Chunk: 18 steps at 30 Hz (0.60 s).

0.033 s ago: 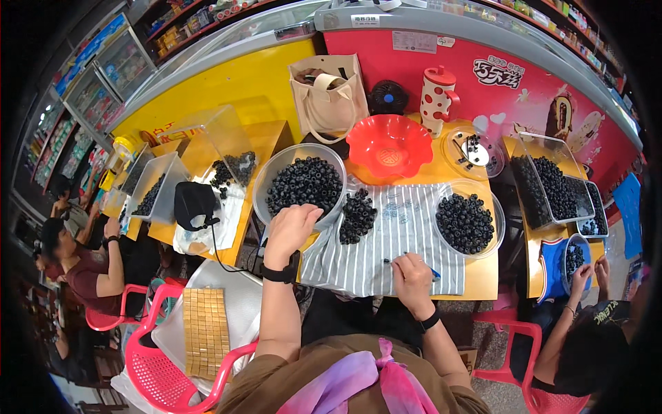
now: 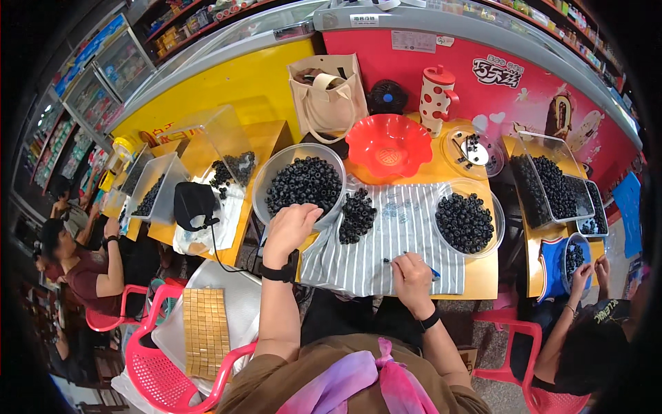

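Note:
My left hand [image 2: 295, 224] hangs over the near rim of a large clear bowl [image 2: 259, 195] full of small black ring-shaped pieces [image 2: 303, 185]. Its fingers are curled together; whatever may be between them is hidden. My right hand [image 2: 412, 277] is closed above the front of a grey-and-white striped cloth [image 2: 345, 272]. From its right side sticks out the blue end of a slim tool [image 2: 436, 274]; the rest of it is covered by the fingers. A small black piece [image 2: 387, 261] shows just left of those fingers. On the cloth lies a loose pile of black pieces [image 2: 357, 217].
To the right stands a round clear tub [image 2: 501, 228] of black pieces. Behind the cloth are a red scalloped bowl [image 2: 389, 148], a dotted tumbler [image 2: 436, 100], a small fan [image 2: 387, 98] and a cream bag [image 2: 329, 103]. People sit at side tables on both sides.

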Available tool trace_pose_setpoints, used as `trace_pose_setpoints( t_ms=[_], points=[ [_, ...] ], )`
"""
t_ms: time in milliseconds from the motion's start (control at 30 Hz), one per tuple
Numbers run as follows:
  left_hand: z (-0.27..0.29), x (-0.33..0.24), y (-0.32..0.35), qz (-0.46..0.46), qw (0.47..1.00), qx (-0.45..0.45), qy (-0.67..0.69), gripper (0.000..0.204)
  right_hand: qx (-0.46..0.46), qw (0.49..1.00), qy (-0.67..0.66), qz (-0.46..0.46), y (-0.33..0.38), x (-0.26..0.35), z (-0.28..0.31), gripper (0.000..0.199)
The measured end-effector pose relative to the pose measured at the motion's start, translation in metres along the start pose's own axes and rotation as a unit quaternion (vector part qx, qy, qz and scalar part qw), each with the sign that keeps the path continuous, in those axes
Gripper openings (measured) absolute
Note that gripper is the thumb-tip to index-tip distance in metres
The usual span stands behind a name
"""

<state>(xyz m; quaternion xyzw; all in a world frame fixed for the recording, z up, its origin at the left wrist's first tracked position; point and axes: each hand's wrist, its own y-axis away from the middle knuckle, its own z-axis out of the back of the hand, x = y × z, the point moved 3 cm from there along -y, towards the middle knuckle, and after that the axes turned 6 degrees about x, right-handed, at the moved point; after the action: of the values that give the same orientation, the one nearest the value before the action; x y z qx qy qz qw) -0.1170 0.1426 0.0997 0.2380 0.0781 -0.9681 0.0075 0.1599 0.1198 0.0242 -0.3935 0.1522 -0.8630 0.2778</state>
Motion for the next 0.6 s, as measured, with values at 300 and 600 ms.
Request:
trace_pose_setpoints(
  t_ms=[300, 600],
  points=[
    [0.0, 0.008, -0.011, -0.014, 0.993, 0.114, 0.02, 0.036, -0.003, 1.0, 0.004, 0.002, 0.001, 0.0, 0.0, 0.008],
    [-0.004, 0.012, -0.009, 0.049, 0.991, 0.079, 0.092, 0.015, -0.007, 1.0, 0.015, -0.006, 0.002, 0.0, 0.0, 0.009]
  ],
)
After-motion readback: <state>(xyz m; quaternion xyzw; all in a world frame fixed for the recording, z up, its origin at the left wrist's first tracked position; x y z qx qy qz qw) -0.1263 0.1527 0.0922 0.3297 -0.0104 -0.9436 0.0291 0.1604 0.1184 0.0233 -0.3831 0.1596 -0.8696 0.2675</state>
